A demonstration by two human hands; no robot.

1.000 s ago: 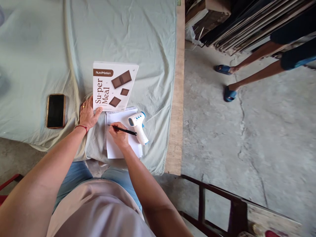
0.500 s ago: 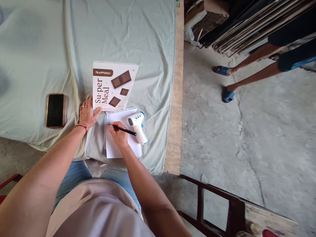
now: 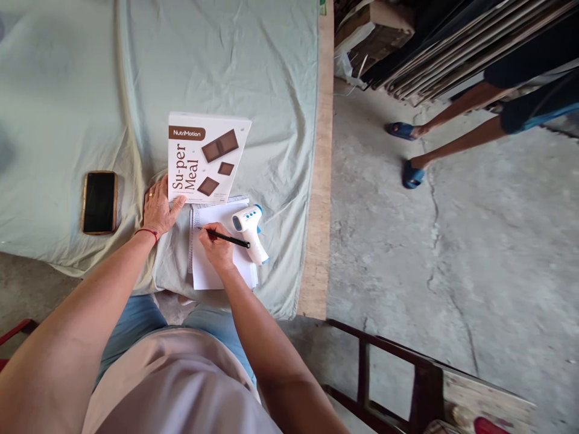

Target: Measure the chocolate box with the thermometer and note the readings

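Note:
My left hand (image 3: pixel 159 206) grips the lower left corner of a white box (image 3: pixel 208 160) marked "Su-per Meal", with the thumb on its front and the other fingers along its left side. Brown chocolate pieces are printed on the box. In my right hand (image 3: pixel 219 247) is a black pen (image 3: pixel 230 239), closed between the fingers. The pen's tip is at the left part of a spiral notebook's white page (image 3: pixel 205 274). Lying over the right side of that page is a white and blue infrared thermometer (image 3: pixel 251 232), close to the pen's back end.
A phone (image 3: pixel 100 202) with a dark screen lies left of my left hand on the pale green cloth (image 3: pixel 217 60). A bare wooden table edge (image 3: pixel 319 241) runs along the right. Beyond it are a person's legs in blue slippers (image 3: pixel 412 173) and a dark wooden frame (image 3: pixel 398 355).
The view has shifted slightly, so everything sits a little further left. Both hands keep their hold, and nothing else has visibly changed.

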